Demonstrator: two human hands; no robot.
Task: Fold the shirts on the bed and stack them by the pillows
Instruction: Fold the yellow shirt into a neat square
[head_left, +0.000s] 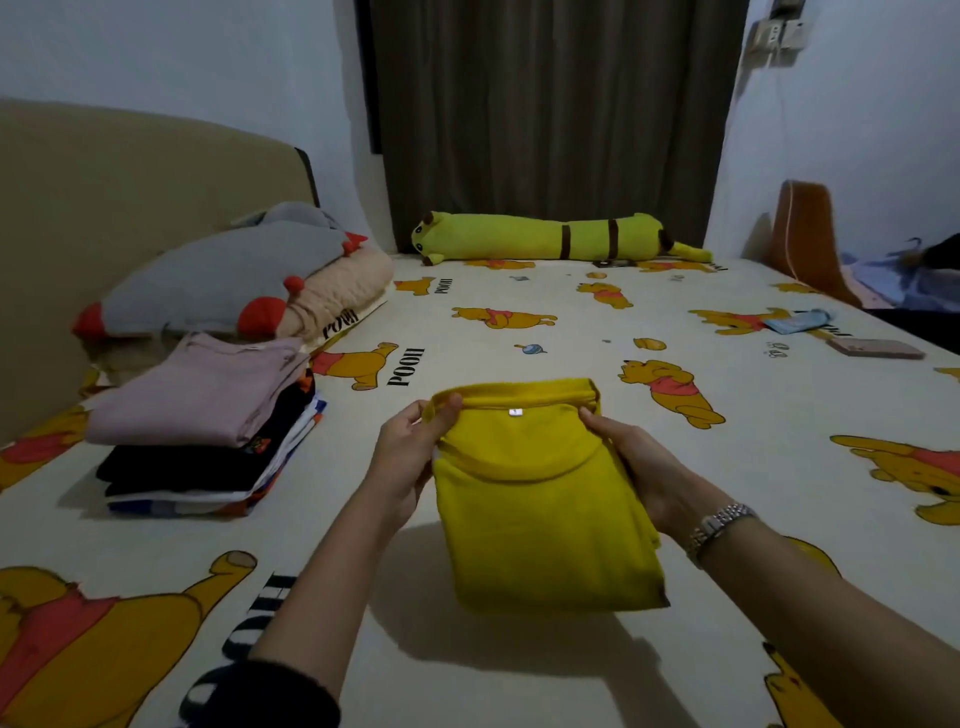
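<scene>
Your fingers are hidden beneath the yellow shirt (545, 499); only the thumbs show on top. The folded shirt runs lengthwise away from you, collar at the far end, above the bed (571, 322). Your left hand (410, 457) and right hand (639, 462) each pinch a collar-end side edge, shirt between them. The stack of folded shirts (208, 431) lies left, just before the pillows (228, 280).
</scene>
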